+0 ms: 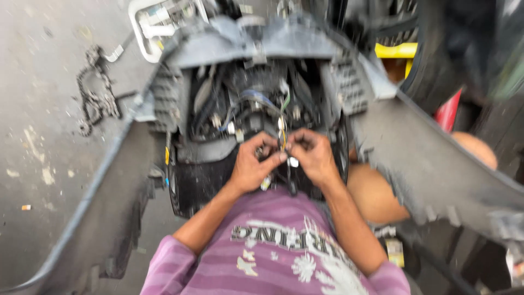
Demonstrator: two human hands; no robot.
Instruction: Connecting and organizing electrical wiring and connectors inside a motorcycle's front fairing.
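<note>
1. Left hand (252,164) and right hand (312,157): fingers pinched shut on thin wiring (283,131).
2. Wiring: yellow, green and white strands, blurred, hanging inside the scooter's opened grey front body (284,41).
3. Chain (97,90) lies on the floor (38,65), left.

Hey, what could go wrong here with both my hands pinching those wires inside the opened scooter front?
1. Both hands, left hand and right hand, pinch the thin wires close together; a hard tug might pull a strand loose from its connector.
2. The grey body panel hangs loose beside the right arm, so an elbow bump could shift or crack it.
3. The chain lies on the floor nearby, a possible trip hazard.
</note>
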